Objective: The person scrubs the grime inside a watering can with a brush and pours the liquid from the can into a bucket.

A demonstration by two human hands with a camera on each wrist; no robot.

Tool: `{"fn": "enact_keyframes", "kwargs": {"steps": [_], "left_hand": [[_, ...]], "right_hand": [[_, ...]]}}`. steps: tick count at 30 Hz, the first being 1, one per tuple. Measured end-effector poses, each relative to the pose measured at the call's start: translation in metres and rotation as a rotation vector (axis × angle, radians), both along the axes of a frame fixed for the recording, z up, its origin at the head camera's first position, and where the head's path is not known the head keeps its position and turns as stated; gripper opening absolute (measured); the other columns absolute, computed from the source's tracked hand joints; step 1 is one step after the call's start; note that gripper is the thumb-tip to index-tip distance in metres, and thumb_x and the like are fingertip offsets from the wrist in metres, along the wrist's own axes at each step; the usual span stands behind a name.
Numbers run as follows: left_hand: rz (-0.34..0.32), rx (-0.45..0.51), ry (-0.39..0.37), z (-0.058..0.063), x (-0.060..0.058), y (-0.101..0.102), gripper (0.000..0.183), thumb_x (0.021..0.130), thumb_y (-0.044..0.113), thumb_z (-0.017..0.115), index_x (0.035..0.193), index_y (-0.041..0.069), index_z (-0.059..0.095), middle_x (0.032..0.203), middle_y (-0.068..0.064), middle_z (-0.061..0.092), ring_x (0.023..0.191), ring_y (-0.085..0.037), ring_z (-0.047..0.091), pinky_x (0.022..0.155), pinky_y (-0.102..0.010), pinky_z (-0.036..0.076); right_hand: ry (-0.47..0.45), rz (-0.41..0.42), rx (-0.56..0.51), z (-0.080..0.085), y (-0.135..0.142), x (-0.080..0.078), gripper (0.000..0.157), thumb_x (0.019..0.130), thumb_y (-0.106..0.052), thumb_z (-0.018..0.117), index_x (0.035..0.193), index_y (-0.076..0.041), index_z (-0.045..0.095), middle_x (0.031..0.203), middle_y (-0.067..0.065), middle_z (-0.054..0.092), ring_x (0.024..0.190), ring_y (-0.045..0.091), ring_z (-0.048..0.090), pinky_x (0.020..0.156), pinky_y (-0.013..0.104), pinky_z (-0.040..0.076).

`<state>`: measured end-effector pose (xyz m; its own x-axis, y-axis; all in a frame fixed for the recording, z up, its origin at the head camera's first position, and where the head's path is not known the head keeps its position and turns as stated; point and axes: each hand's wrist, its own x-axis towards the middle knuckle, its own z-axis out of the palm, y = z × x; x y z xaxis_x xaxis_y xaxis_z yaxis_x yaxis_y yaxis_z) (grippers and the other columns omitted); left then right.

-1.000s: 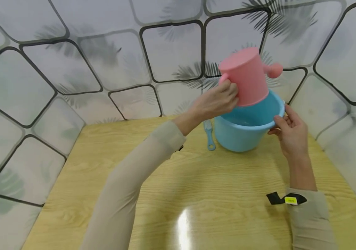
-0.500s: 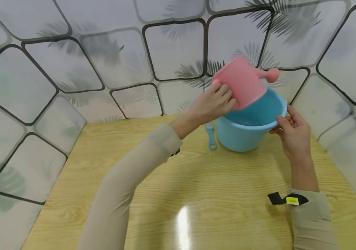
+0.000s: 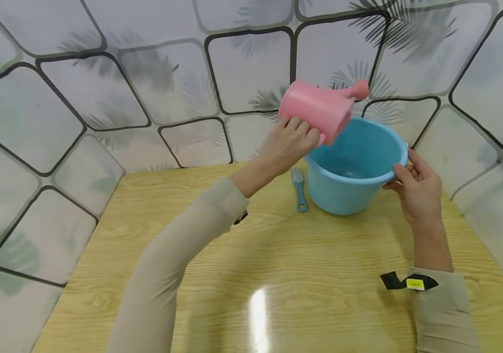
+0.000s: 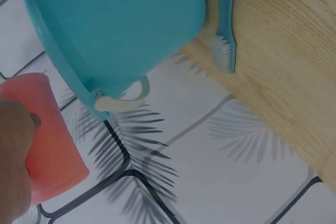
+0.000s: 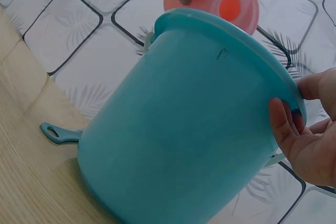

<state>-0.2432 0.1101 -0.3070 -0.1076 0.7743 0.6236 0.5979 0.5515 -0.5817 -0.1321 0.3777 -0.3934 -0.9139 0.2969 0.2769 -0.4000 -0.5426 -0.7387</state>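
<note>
My left hand (image 3: 288,144) grips the handle of a pink watering can (image 3: 315,105), held in the air just left of the blue bucket's rim. The can lies tipped on its side, base to the left, mouth toward the bucket, spout pointing right. In the right wrist view, the can's orange-looking opening (image 5: 230,8) shows. My right hand (image 3: 419,191) pinches the right rim of the blue bucket (image 3: 341,196), thumb on the near side. The bucket stands on the table, its inside partly visible. A white carry handle (image 4: 123,102) hangs at its rim in the left wrist view.
A blue brush (image 3: 301,193) with pale bristles lies on the wooden table (image 3: 216,274) just left of the bucket. A patterned wall covering (image 3: 251,73) with leaf prints stands close behind and at both sides of the table.
The watering can has turned from nearly upside down over the bucket to lying on its side, and has moved left with my left hand. My right hand keeps its grip on the rim.
</note>
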Motion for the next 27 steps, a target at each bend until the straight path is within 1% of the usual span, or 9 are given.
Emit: {"fn": "enact_keyframes", "kwargs": {"steps": [6,9,14,19,22,27], "left_hand": [[0.034,0.008,-0.067,-0.005,0.001,-0.005,0.03,0.108,0.018,0.037,0.084,0.012,0.054,0.075,-0.004,0.056,0.068,-0.022,0.048,0.07,-0.033,0.038],[0.054,0.036,-0.104,-0.007,0.001,-0.007,0.031,0.108,0.02,0.038,0.083,0.012,0.055,0.074,-0.005,0.056,0.067,-0.022,0.048,0.069,-0.032,0.038],[0.097,0.08,-0.122,-0.01,-0.002,-0.011,0.036,0.109,0.025,0.039,0.079,0.011,0.055,0.07,-0.004,0.056,0.065,-0.021,0.05,0.067,-0.032,0.04],[0.152,0.061,-0.164,-0.012,-0.003,-0.016,0.036,0.109,0.026,0.038,0.08,0.011,0.055,0.069,-0.003,0.055,0.064,-0.02,0.048,0.067,-0.032,0.04],[0.173,0.05,-0.172,-0.013,-0.005,-0.019,0.034,0.109,0.024,0.038,0.081,0.011,0.055,0.07,-0.003,0.055,0.064,-0.02,0.047,0.067,-0.032,0.039],[0.171,0.052,-0.161,-0.015,-0.007,-0.022,0.033,0.108,0.021,0.04,0.08,0.011,0.054,0.07,-0.003,0.055,0.064,-0.02,0.047,0.065,-0.032,0.039]], "right_hand": [[-0.002,0.0,0.004,0.0,0.0,0.0,0.069,0.094,0.01,0.057,0.153,0.008,0.022,0.086,0.011,0.06,0.065,0.018,0.069,0.055,0.025,0.057],[-0.001,-0.004,0.021,0.0,0.0,0.0,0.068,0.094,0.01,0.057,0.153,0.007,0.022,0.086,0.011,0.06,0.066,0.018,0.069,0.056,0.025,0.057],[0.001,-0.008,0.038,0.0,0.0,0.0,0.068,0.095,0.01,0.056,0.153,0.006,0.022,0.087,0.011,0.06,0.066,0.017,0.069,0.056,0.024,0.057],[-0.003,-0.013,0.04,0.0,0.0,0.0,0.067,0.095,0.01,0.057,0.153,0.007,0.023,0.087,0.011,0.06,0.066,0.017,0.068,0.056,0.024,0.056],[-0.006,-0.019,0.037,0.001,-0.001,0.0,0.067,0.094,0.009,0.057,0.152,0.007,0.024,0.087,0.01,0.059,0.066,0.017,0.068,0.055,0.024,0.056],[-0.012,-0.029,0.03,0.001,-0.002,0.0,0.066,0.094,0.01,0.058,0.152,0.008,0.026,0.086,0.01,0.059,0.064,0.017,0.068,0.054,0.024,0.056]]}}
